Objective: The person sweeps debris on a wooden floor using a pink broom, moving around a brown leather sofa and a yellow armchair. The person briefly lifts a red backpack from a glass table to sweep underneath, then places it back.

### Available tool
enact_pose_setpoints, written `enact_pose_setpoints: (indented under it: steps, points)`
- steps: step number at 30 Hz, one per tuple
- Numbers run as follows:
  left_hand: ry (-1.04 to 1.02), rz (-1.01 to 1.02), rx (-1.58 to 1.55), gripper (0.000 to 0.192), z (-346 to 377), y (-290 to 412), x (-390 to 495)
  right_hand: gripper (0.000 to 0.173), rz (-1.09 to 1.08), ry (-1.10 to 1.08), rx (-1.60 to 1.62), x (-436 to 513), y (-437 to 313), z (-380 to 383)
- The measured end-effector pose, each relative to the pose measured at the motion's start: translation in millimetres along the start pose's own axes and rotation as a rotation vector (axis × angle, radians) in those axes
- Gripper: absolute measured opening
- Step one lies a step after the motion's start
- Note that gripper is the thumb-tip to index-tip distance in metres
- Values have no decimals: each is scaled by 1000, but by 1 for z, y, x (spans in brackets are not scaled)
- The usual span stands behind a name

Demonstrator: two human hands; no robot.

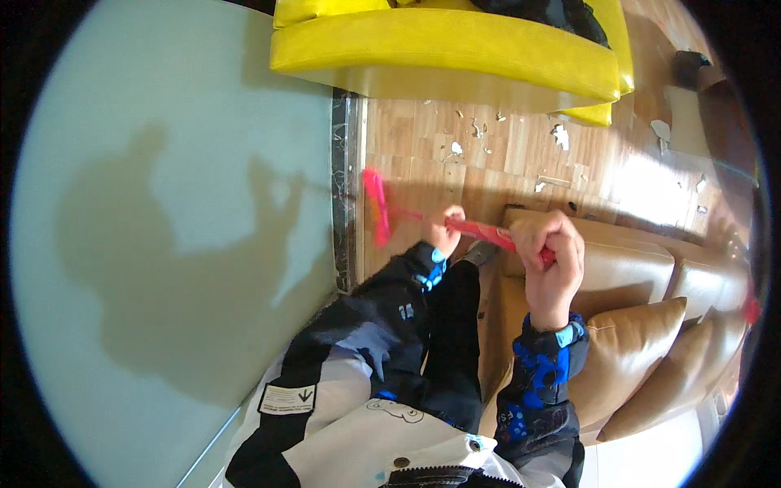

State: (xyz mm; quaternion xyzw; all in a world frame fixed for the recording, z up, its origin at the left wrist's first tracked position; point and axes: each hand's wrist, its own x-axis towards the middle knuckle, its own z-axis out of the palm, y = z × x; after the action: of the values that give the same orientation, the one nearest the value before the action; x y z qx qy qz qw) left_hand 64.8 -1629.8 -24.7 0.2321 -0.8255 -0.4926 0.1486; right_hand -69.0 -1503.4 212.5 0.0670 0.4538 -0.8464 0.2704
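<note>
My right hand (552,262) is closed around the end of a red handle (485,233), which looks like that of a broom. Further down, my left hand (444,232) wraps the same handle. A thinner red stretch of the pole runs on to the bright pink head (376,207), close to the dark skirting (345,183) at the wall's foot. Blur hides the bristles, and whether the head touches the floor I cannot tell. Scraps of white litter (561,137) lie on the wood-look floor (415,134) beyond my hands.
A yellow padded seat (445,46) stands ahead, with dark cloth (555,18) on it. To the right is a tan sofa (610,256) with cushions (628,354). A pale green wall (183,73) bounds the left, bearing my shadow. Sunlight glares on the floor at right.
</note>
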Motion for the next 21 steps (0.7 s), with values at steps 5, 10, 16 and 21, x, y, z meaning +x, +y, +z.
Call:
enact_pose_setpoints:
  steps: [5, 10, 16, 21]
  points:
    - [-92, 200, 89, 7, 7, 34, 83, 18, -169, -42, -24, 27, -3, -13]
    - [-215, 322, 162, 12, 18, 18, 106, 19, -170, 75, 120, 46, -6, -30]
    - [-574, 326, 28, 8, 30, 16, 122, 23, -220, 214, 218, 13, 9, -59]
    - [-686, 374, -64, 6, 53, 44, 89, 27, -259, 425, 175, -42, -10, -74]
